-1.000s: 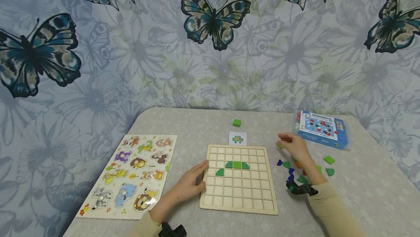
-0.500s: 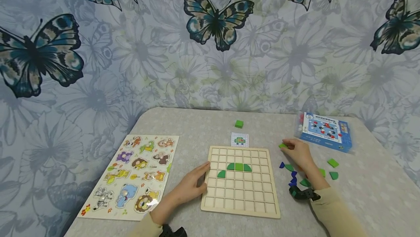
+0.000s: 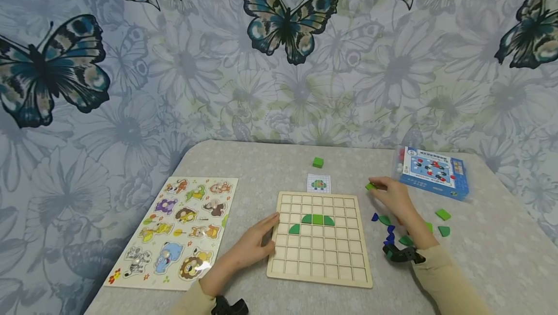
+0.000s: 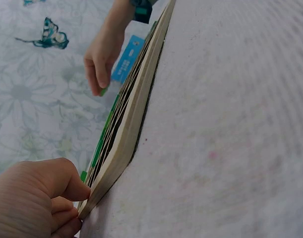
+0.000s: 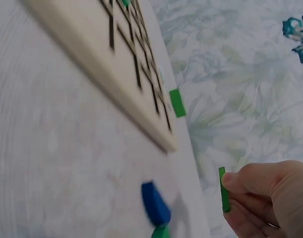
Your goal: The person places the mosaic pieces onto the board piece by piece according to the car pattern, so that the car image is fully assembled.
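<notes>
A wooden grid board (image 3: pixel 301 254) lies in front of me, holding a bright green square tile (image 3: pixel 317 219) between dark green rounded tiles. Another dark green rounded tile (image 3: pixel 294 229) sits one row lower at the left. My left hand (image 3: pixel 253 242) rests its thumb and fingertips against the board's left edge; the left wrist view shows them touching the wooden rim (image 4: pixel 122 148). To the right of the board, my right hand (image 3: pixel 392 198) pinches a light green tile (image 5: pixel 223 191) between thumb and fingers, above the table. Its full outline is hidden because it appears edge-on in the right wrist view.
A small pattern card (image 3: pixel 319 183) lies behind the board, with a green block (image 3: pixel 317 162) beyond it. Loose blue pieces (image 3: pixel 389 235) and green pieces (image 3: pixel 442 214) lie under and around the right forearm. A blue box (image 3: pixel 433 172) stands back right; an animal puzzle (image 3: pixel 172 232) lies left.
The right hand dipped toward the table over the last second, then rose slightly and shifted left with the light green tile. The left hand stays at the board's edge.
</notes>
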`<state>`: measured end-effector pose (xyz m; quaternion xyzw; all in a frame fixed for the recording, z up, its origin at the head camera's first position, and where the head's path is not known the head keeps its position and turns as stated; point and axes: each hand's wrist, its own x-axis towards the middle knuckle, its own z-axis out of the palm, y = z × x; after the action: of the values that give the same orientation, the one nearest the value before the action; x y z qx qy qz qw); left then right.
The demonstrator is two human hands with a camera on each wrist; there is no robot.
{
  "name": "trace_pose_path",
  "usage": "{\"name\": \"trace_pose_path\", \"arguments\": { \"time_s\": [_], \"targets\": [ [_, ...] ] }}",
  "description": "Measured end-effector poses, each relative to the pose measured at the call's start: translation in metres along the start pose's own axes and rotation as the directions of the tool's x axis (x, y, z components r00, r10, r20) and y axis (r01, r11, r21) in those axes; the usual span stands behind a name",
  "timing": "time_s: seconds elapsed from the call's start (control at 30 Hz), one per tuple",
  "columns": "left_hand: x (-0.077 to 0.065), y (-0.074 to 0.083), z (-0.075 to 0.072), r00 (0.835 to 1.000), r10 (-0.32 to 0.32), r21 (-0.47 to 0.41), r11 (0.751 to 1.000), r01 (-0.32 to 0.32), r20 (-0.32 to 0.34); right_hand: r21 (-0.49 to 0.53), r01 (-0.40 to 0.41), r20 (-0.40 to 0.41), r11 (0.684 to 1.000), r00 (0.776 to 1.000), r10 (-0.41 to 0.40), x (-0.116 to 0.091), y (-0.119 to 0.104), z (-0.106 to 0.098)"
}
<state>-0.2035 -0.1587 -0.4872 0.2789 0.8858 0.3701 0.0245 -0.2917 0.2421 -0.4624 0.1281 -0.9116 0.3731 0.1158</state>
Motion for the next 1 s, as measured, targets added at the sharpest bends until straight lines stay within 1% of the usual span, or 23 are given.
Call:
{"name": "trace_pose_path", "arguments": {
  "time_s": [0.23, 0.37, 0.47, 0.53, 0.63, 0.8, 0.87, 1.0],
  "targets": [
    [0.000, 0.000, 0.000, 1.000, 0.004, 0.001, 1.000, -0.004, 0.008, 0.033, 0.127, 0.033, 0.991, 0.991, -0.128, -0.001, -0.036, 0.007],
    [0.001, 0.000, -0.001, 1.000, 0.007, -0.004, 1.000, -0.007, 0.011, 0.070, 0.150, 0.077, 0.986, 0.985, -0.155, -0.004, -0.056, 0.016],
    [0.002, 0.000, -0.001, 1.000, 0.013, -0.005, 1.000, -0.013, 0.005, 0.108, 0.178, 0.111, 0.978, 0.976, -0.190, -0.006, -0.067, 0.024],
    [0.002, -0.001, -0.001, 1.000, 0.016, -0.004, 1.000, -0.016, 0.001, 0.141, 0.209, 0.139, 0.968, 0.963, -0.229, -0.008, -0.074, 0.030],
    [0.001, -0.001, -0.001, 1.000, 0.015, 0.001, 1.000, -0.015, 0.002, 0.189, 0.265, 0.176, 0.946, 0.938, -0.298, -0.012, -0.083, 0.039],
    [0.000, -0.001, -0.001, 1.000, 0.009, 0.003, 1.000, -0.009, 0.006, 0.237, 0.347, 0.202, 0.907, 0.896, -0.396, -0.017, -0.093, 0.051],
    [0.000, -0.001, -0.001, 1.000, 0.008, 0.003, 1.000, -0.008, 0.006, 0.253, 0.358, 0.217, 0.899, 0.884, -0.414, -0.019, -0.095, 0.055],
    [0.001, -0.001, -0.001, 1.000, 0.008, 0.005, 1.000, -0.008, 0.007, 0.282, 0.342, 0.252, 0.896, 0.875, -0.413, -0.021, -0.100, 0.062]
  ]
}}
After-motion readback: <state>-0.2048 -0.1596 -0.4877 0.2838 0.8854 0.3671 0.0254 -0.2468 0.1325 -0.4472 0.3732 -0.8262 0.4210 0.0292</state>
